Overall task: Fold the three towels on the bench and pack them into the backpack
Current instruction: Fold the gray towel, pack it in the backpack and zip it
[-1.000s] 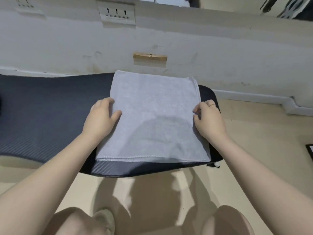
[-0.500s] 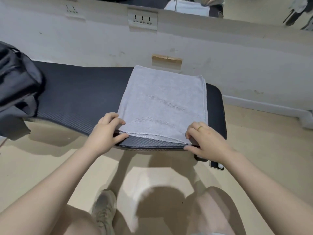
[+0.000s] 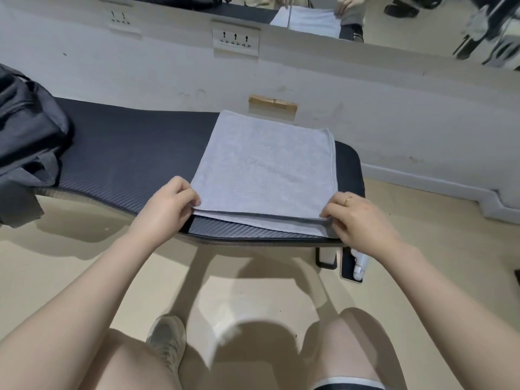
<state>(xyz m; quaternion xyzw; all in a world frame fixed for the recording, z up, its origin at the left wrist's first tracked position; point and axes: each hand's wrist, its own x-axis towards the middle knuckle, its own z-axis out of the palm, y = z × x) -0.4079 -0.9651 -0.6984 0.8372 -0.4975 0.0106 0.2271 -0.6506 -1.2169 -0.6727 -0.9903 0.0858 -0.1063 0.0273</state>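
The grey towel [image 3: 264, 175] lies flat on the right end of the dark worktop [image 3: 126, 153], its near edge showing more than one layer. The left hand [image 3: 166, 206] pinches the near-left corner, at about seven o'clock on the cloth; the right hand [image 3: 360, 220] pinches the near-right corner at about five o'clock, fingers curled round the hem. The backpack [image 3: 28, 122] sits slumped on the worktop's left end, at nine o'clock from the towel and well apart from it.

The step looks like the next fold, near edge carried to the far edge at twelve o'clock. To do it well, both hands should catch every layer in the pinch, lift evenly so no side sags, and lay the corners square on the far corners before letting go. Then smooth the crease outward. The risk is a slipped under-layer, which would leave a crooked, bulky bundle for packing.
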